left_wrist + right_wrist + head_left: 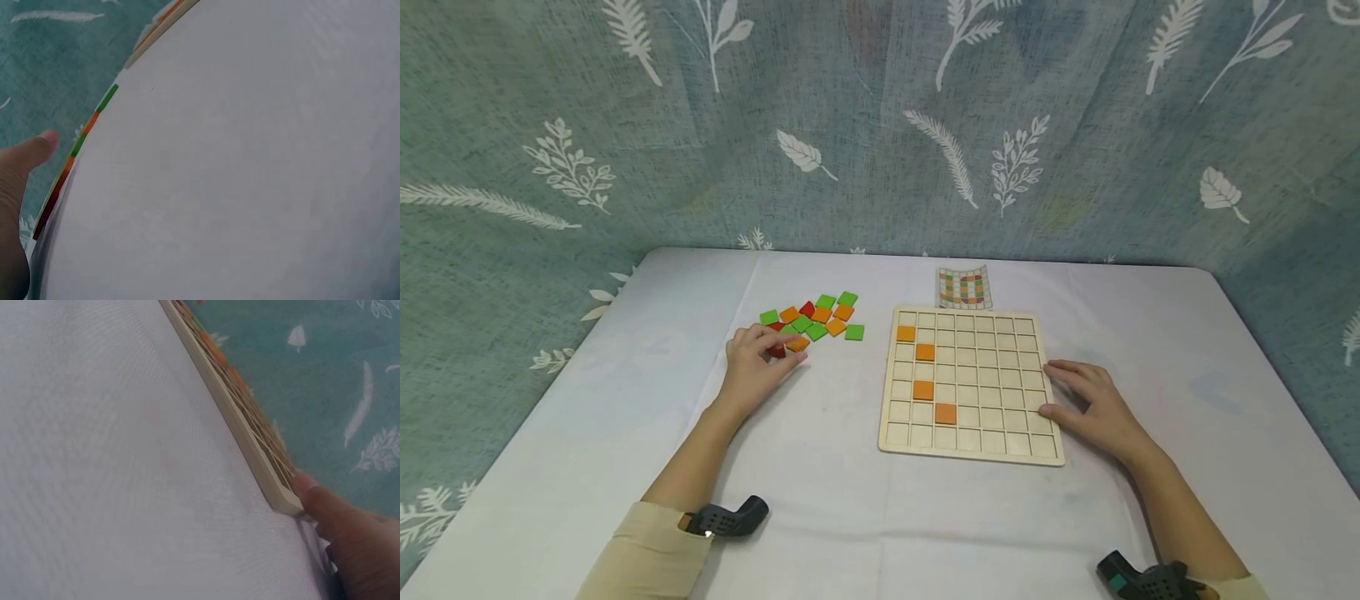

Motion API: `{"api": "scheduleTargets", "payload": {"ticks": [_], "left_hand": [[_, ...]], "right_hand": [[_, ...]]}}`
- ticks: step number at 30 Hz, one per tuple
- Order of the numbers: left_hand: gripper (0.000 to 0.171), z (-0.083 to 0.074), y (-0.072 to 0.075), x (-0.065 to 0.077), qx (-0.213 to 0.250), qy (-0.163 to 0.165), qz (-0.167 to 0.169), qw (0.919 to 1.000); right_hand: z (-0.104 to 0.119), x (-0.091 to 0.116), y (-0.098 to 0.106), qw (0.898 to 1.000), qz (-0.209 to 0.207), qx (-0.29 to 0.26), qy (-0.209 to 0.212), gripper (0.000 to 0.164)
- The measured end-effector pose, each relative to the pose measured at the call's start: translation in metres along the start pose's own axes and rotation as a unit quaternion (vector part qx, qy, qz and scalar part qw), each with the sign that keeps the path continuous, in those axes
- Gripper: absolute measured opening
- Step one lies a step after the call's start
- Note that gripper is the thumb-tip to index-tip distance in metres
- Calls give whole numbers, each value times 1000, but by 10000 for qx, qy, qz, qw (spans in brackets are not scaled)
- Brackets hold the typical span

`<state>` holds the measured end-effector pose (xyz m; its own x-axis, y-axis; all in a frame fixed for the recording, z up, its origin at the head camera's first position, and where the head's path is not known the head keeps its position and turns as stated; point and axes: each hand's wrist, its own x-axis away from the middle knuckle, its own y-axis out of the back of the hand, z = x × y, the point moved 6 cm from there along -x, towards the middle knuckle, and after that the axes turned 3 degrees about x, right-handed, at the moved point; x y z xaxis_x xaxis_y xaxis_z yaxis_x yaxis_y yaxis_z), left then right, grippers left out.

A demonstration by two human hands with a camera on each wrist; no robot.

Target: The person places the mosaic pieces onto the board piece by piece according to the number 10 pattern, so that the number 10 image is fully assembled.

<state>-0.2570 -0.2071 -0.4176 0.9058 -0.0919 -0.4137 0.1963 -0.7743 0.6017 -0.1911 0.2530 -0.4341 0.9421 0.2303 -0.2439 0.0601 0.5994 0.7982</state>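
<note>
My left hand is over the near side of a loose group of small square tiles. Its thumb and forefinger stand apart, with an orange tile between and just beyond them; a red tile shows under the palm side. In the left wrist view the thumb is raised beside the tile row. My right hand touches the right edge of a pale wooden grid board, fingers and thumb spread along it. The right thumb rests at the board's corner in the right wrist view.
Orange tiles sit in several board squares, including one orange square. Green tiles, such as the rightmost one, lie with orange and red ones left of the board. A coloured pattern card stands behind the board on the white-covered table.
</note>
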Motion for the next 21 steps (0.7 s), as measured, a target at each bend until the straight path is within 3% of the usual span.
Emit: {"api": "scheduleTargets", "payload": {"ticks": [4, 11, 21], "left_hand": [[30, 7, 8, -3, -376, 203, -135, 9990], [33, 15, 4, -6, -873, 488, 194, 9948], [41, 12, -2, -9, -1106, 471, 214, 9925]], "right_hand": [[0, 0, 0, 10000, 9, 29, 3, 61], [-1, -1, 0, 10000, 54, 28, 8, 61], [-3, -2, 0, 10000, 35, 16, 20, 61]]}}
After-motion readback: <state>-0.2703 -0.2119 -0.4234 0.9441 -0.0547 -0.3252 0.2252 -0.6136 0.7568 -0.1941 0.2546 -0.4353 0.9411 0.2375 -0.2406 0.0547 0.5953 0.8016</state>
